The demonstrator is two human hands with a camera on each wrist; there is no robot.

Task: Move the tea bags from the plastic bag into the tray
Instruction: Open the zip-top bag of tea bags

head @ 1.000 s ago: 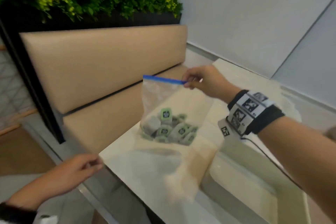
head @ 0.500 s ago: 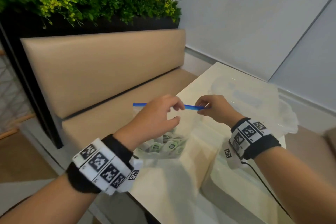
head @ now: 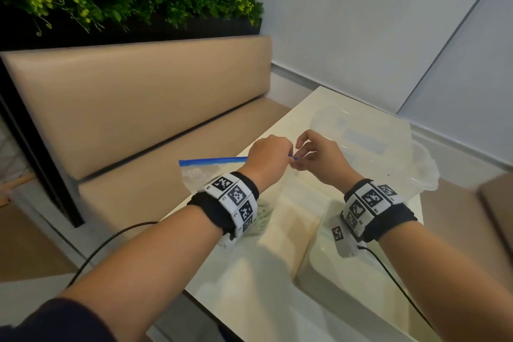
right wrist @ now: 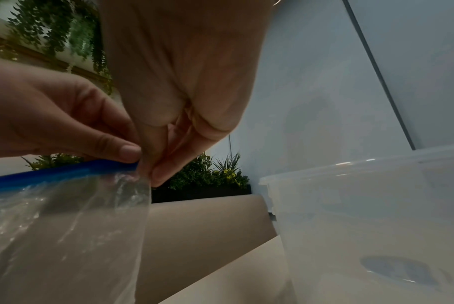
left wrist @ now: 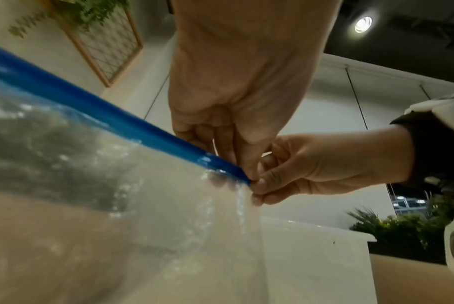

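Now your left hand (head: 268, 159) and right hand (head: 319, 158) both pinch the plastic bag (head: 194, 175) at its blue seal's right end; the seal runs leftward.

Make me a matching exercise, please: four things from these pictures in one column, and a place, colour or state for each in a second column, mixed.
Things:
1. zip strip
2. left hand
3. bin
4. bench

Descriptions:
a. clear plastic, on the table beyond the hands
b. beige, under the plants
c. blue, along the top of the bag
d. pinches the bag's corner, beside the right hand

Pairs: 1-c, 2-d, 3-a, 4-b
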